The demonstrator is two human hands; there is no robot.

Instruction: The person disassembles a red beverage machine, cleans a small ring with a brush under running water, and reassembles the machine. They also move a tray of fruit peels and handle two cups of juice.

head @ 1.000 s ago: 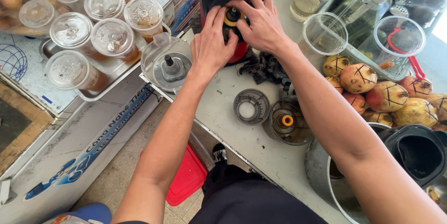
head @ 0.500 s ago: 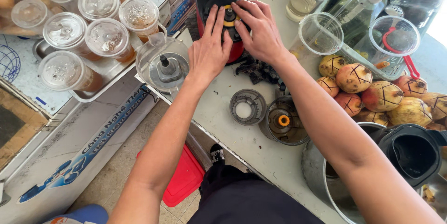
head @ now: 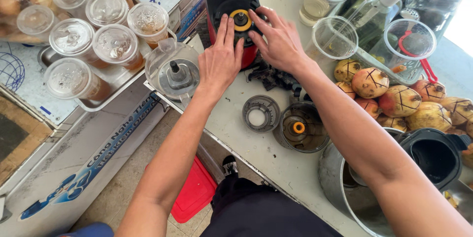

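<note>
While both arms reach out over the desk [head: 236, 128], the left hand [head: 220, 62] and right hand [head: 280, 40] lie flat with fingers spread. They press on the black juicer base [head: 235, 0], either side of its yellow ring [head: 241, 19], gripping nothing.

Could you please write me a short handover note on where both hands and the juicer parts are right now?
Left hand: flat on the juicer base, fingers beside the yellow hub, holding nothing.
Right hand: on the base's other side, fingertips at the hub, holding nothing.
Parts off the base: lid to its left, ring and bowl on the counter.
Pomegranates are scored, at right.
Done: base bare.
Left: no parts mounted on the base yet.
</note>
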